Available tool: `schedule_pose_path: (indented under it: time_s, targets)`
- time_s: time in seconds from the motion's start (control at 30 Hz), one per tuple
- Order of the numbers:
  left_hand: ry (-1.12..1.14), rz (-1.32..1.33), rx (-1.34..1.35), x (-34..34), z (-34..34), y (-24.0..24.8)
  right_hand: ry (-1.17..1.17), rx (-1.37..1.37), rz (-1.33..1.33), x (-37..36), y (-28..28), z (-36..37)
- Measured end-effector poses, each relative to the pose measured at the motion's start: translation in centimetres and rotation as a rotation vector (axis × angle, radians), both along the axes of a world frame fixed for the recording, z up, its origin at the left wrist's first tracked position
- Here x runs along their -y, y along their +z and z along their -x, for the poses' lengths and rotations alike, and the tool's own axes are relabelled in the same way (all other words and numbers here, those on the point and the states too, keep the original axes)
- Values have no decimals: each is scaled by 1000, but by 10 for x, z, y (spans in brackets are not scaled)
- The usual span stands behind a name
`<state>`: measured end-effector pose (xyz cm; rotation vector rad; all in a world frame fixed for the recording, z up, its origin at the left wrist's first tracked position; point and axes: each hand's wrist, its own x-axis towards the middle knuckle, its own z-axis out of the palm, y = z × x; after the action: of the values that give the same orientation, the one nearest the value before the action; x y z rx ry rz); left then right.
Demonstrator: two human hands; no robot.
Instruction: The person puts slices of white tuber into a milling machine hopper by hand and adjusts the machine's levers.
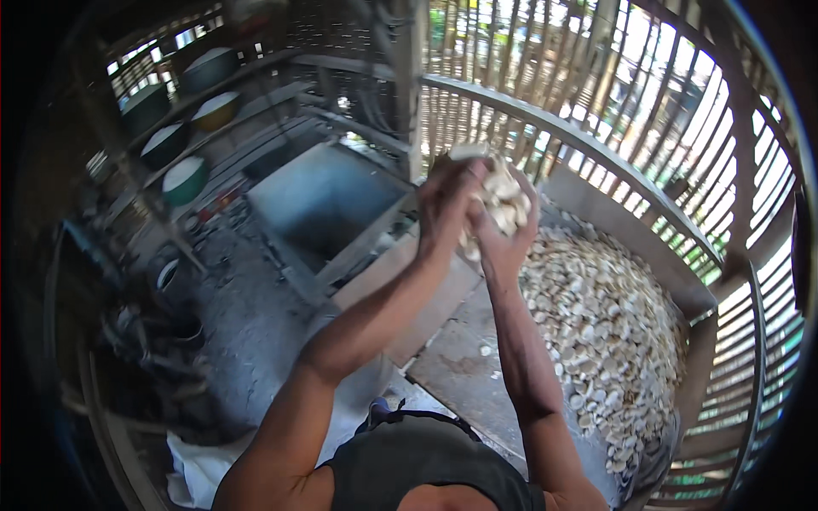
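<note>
Between my two raised hands is a heap of pale, dried-looking chips [506, 198], pressed together from both sides. My left hand [450, 198] is curled against the heap's left side, slightly blurred. My right hand [511, 243] cups it from below and the right, thumb inward. Some chips stick out over the fingers. Below and to the right, a large pile of the same chips [605, 319] lies in a board-sided bin, apart from my hands. What the chips are made of, I cannot tell.
A metal-lined hopper or box [328, 200] stands left of my hands, its inside dusted white. Tubs of white powder [183, 175] sit on shelves at the far left. A slatted wall [554, 77] bounds the far and right sides. A white sack [204, 468] lies at lower left.
</note>
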<state>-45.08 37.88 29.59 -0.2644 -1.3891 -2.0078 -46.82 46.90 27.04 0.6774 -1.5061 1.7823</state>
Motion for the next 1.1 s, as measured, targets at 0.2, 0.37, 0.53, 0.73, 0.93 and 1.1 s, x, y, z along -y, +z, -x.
schedule_pose_path:
  time_s: [0.2, 0.37, 0.53, 0.73, 0.93, 1.1]
  targets:
    - [255, -80, 65, 174, -14, 15, 328, 90, 9, 177, 22, 3]
    - [370, -54, 437, 234, -9, -37, 386, 381, -366, 211, -7, 21]
    - [378, 346, 546, 265, -1, -63, 500, 430, -560, 197, -17, 37]
    - [376, 370, 603, 257, -27, -39, 202, 111, -915, 186, -9, 25]
    - [491, 612, 494, 258, -32, -50, 191, 66, -831, 185, -13, 21]
    - [516, 622, 448, 258, -30, -57, 198, 49, -766, 181, -12, 21]
